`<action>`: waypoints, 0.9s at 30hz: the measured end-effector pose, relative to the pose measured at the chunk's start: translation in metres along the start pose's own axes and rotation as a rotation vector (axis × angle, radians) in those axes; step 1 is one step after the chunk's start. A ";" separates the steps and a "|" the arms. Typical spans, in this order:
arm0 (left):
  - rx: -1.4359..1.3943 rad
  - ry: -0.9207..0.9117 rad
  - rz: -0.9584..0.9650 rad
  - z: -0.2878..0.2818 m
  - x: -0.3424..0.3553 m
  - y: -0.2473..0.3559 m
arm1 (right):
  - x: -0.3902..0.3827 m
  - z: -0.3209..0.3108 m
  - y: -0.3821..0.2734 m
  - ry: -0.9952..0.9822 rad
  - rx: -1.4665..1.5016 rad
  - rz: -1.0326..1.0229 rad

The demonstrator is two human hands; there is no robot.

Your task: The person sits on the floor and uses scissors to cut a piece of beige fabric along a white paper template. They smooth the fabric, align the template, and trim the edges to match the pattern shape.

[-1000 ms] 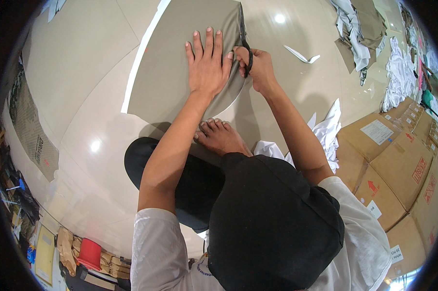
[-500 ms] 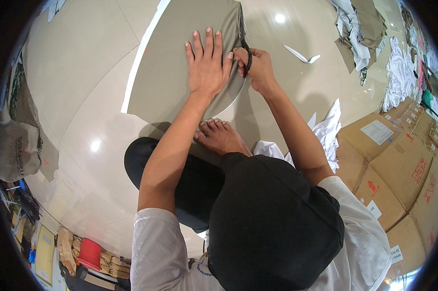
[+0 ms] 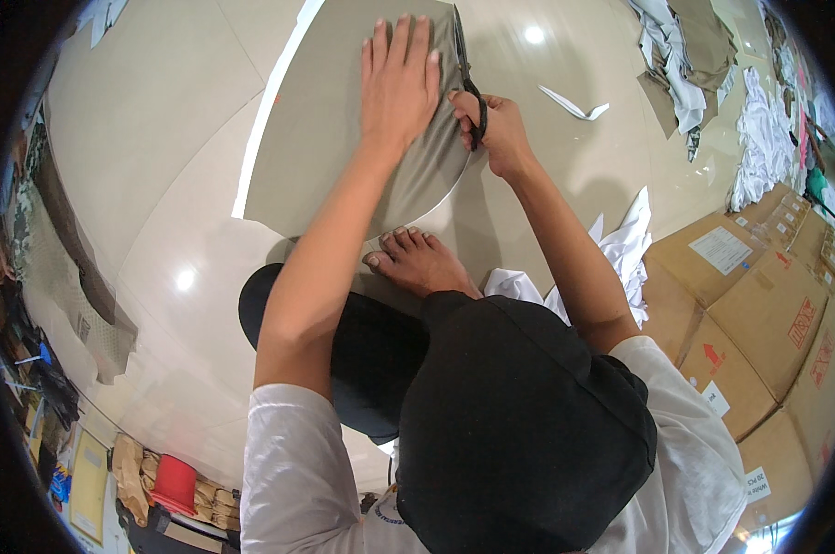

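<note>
A large piece of olive-brown fabric (image 3: 316, 129) with a white strip (image 3: 262, 129) along its left side lies flat on the floor. My left hand (image 3: 400, 88) rests palm down on it, fingers stretched out towards the far side. My right hand (image 3: 496, 129) grips black-handled scissors (image 3: 474, 97) at the fabric's right edge, thumb through one loop. The blades point away from me along that edge, and they look partly apart. Small folds run through the cloth between my left hand and the scissors. My bare foot (image 3: 422, 260) is at the near edge of the fabric.
A narrow white scrap (image 3: 573, 103) lies right of the scissors. Crumpled white cloth (image 3: 628, 245) sits beside my right forearm. Cardboard boxes (image 3: 759, 295) are stacked at the right, with fabric heaps (image 3: 681, 55) beyond. A red round object (image 3: 174, 485) stands at the lower left.
My left hand has slid farther away across the fabric. My right hand and the scissors have shifted slightly right and nearer. Patterned material at the far left has moved.
</note>
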State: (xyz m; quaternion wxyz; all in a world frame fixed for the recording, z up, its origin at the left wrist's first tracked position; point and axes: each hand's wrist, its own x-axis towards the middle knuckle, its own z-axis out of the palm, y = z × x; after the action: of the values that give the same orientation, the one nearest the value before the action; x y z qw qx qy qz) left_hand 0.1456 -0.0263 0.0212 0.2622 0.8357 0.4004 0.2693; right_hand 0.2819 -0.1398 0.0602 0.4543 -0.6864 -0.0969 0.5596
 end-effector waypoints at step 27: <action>0.381 -0.204 -0.111 0.013 0.043 -0.009 | 0.011 0.007 0.005 0.031 -0.009 -0.036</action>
State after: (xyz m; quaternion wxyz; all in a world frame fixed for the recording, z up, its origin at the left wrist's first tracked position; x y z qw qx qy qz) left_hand 0.1725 0.0110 0.0160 0.1533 0.8698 0.4606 0.0881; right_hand 0.2781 -0.1326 0.0492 0.4625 -0.6951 -0.1049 0.5403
